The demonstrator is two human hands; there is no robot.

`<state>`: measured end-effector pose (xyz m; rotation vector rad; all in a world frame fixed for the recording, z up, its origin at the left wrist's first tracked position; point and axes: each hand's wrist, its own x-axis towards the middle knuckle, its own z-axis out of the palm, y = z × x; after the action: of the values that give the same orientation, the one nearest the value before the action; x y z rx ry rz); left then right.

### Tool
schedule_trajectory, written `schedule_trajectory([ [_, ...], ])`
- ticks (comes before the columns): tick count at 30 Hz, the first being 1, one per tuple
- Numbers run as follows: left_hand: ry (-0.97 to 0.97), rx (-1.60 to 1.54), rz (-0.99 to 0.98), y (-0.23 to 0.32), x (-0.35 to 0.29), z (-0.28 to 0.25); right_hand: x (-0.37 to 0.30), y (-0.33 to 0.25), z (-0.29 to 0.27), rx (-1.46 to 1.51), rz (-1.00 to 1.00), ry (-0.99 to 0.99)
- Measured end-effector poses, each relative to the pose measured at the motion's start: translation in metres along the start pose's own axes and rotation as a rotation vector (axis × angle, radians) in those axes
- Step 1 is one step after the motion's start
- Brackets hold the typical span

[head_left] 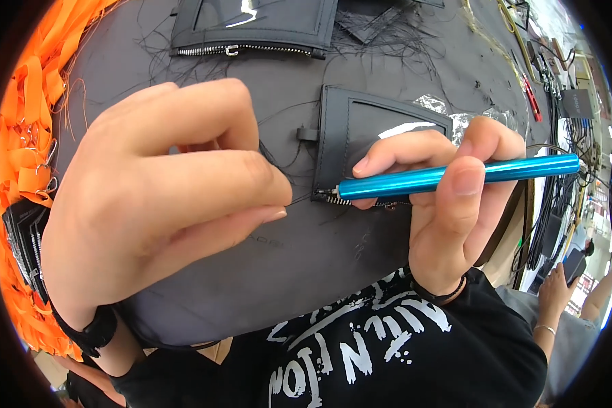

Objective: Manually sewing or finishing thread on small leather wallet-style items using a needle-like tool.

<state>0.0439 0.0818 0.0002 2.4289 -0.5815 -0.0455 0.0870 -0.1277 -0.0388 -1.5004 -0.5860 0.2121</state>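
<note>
My right hand (459,194) grips a shiny blue pen-shaped tool (537,169) between thumb and fingers. Its thin metal tip is at the zip corner of a black card holder (334,129) with a clear window and a side loop. Fingers of the same hand also rest on the holder's window and lower edge. To the left, my left hand (149,183) is closed in a pinch, apart from the holder. A fine black thread (300,199) appears to run from its fingertips toward that zip corner; the pinched end is hidden.
Another black zipped card holder (255,30) lies at the far side, amid loose black threads (415,54). Orange straps (30,129) with metal hooks pile up on the left, beside stacked black zipped pieces (27,241). A red tool (532,98) lies at right. Another person's hand (554,299) is beyond.
</note>
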Motion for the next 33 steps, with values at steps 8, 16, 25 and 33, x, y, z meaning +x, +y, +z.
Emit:
schedule_trajectory([
  [8, -0.01, 0.087, 0.073, 0.002, -0.003, 0.002, -0.003, 0.001, 0.003, 0.005, -0.017, 0.005],
  [16, 0.011, 0.093, 0.129, 0.003, 0.003, 0.004, 0.0, 0.003, 0.002, -0.015, -0.039, 0.005],
  [25, -0.013, 0.079, 0.113, -0.004, -0.003, 0.005, -0.001, 0.003, 0.002, -0.021, -0.032, -0.007],
  [33, -0.016, 0.063, 0.103, 0.002, -0.001, 0.004, 0.0, 0.001, 0.004, -0.018, -0.032, 0.001],
])
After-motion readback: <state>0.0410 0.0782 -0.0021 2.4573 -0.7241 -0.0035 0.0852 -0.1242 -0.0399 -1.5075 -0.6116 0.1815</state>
